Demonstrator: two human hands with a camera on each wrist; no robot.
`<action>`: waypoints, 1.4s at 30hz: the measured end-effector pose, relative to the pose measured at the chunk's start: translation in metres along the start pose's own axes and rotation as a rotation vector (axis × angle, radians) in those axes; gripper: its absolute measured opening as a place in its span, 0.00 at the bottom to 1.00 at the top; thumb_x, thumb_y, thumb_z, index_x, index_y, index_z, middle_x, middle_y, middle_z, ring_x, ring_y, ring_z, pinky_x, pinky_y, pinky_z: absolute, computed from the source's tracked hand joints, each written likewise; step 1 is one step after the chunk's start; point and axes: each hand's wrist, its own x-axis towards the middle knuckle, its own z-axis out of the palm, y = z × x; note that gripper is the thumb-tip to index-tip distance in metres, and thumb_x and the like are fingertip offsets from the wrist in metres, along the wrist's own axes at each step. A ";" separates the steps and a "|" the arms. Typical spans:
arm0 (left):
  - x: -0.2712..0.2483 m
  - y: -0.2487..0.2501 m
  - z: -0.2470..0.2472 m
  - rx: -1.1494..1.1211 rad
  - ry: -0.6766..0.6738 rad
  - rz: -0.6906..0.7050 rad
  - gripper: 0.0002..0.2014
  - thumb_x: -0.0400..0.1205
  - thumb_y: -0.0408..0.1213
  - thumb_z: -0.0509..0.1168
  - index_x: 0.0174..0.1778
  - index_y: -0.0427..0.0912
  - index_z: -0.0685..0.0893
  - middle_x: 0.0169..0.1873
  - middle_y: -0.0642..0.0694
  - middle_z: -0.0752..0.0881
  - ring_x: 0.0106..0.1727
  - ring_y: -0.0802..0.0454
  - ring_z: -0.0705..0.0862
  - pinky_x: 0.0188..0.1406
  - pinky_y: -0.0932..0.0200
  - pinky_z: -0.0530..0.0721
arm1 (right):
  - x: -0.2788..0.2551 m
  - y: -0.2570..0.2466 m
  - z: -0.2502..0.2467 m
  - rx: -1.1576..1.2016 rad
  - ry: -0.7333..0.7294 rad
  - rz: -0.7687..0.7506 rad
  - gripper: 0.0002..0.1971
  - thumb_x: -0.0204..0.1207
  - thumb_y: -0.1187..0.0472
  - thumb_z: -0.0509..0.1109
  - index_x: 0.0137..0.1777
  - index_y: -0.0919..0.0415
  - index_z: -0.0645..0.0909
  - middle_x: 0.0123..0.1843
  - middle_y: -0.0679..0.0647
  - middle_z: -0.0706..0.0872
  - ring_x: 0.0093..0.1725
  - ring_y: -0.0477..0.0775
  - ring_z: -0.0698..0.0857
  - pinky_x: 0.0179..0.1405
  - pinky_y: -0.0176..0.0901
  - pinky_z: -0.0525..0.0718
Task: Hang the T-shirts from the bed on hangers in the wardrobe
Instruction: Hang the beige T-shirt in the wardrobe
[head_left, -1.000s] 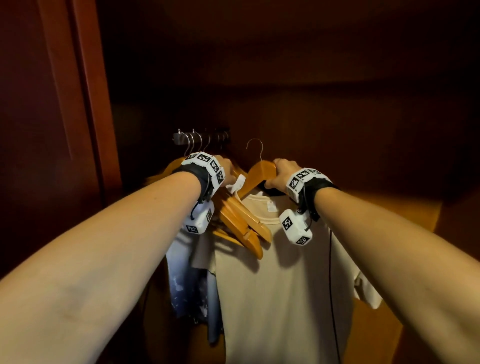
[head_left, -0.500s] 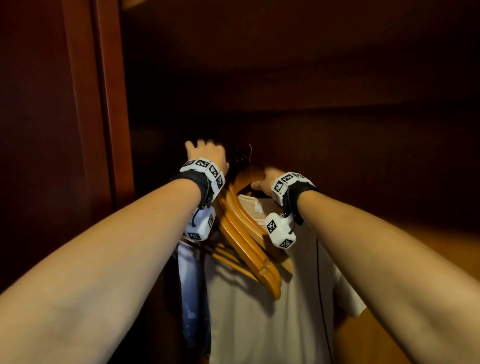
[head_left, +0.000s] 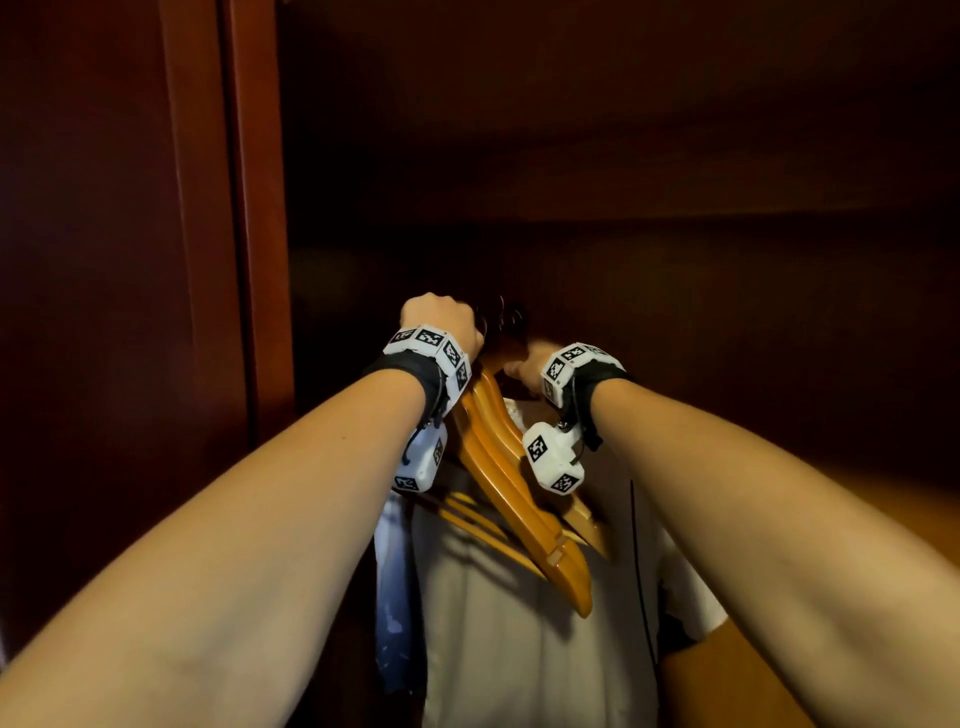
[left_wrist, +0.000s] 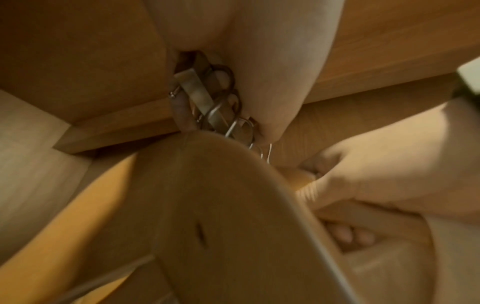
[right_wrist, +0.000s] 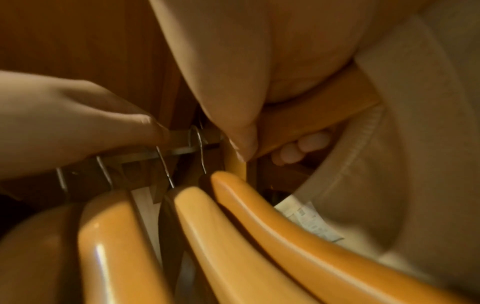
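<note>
Inside the dark wooden wardrobe (head_left: 675, 156), the right hand (right_wrist: 246, 72) is gripping the beige T-shirt's (head_left: 519, 649) orange wooden hanger (right_wrist: 319, 115); the left hand (head_left: 441, 317) is curling round the metal rail (left_wrist: 197, 90) among hanger hooks.

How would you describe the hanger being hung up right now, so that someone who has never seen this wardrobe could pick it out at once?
Look inside the dark wooden wardrobe at the row of orange wooden hangers crowded on the metal rail. The one meant is at the right end of the row, gripped by the right hand. Unlike the bare hangers beside it, it carries a cream T-shirt.
</note>
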 end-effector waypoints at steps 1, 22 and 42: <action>0.000 0.000 0.000 -0.001 -0.002 0.001 0.18 0.88 0.50 0.55 0.56 0.42 0.85 0.51 0.42 0.87 0.53 0.41 0.86 0.39 0.52 0.78 | 0.002 0.000 0.003 0.000 -0.002 0.001 0.22 0.88 0.55 0.64 0.77 0.64 0.71 0.71 0.61 0.80 0.69 0.62 0.81 0.67 0.52 0.78; 0.001 0.001 0.004 0.043 0.053 0.019 0.18 0.88 0.49 0.55 0.57 0.41 0.84 0.48 0.43 0.86 0.52 0.42 0.86 0.41 0.52 0.78 | 0.012 0.004 0.012 -0.253 0.014 -0.045 0.16 0.85 0.52 0.66 0.63 0.64 0.78 0.56 0.59 0.84 0.48 0.57 0.82 0.52 0.49 0.82; -0.003 -0.001 0.000 0.042 0.031 0.014 0.22 0.85 0.52 0.59 0.69 0.41 0.78 0.63 0.42 0.83 0.62 0.43 0.84 0.43 0.51 0.75 | 0.010 -0.016 0.043 0.185 -0.096 -0.090 0.21 0.91 0.52 0.54 0.77 0.61 0.73 0.75 0.61 0.78 0.75 0.64 0.76 0.71 0.50 0.72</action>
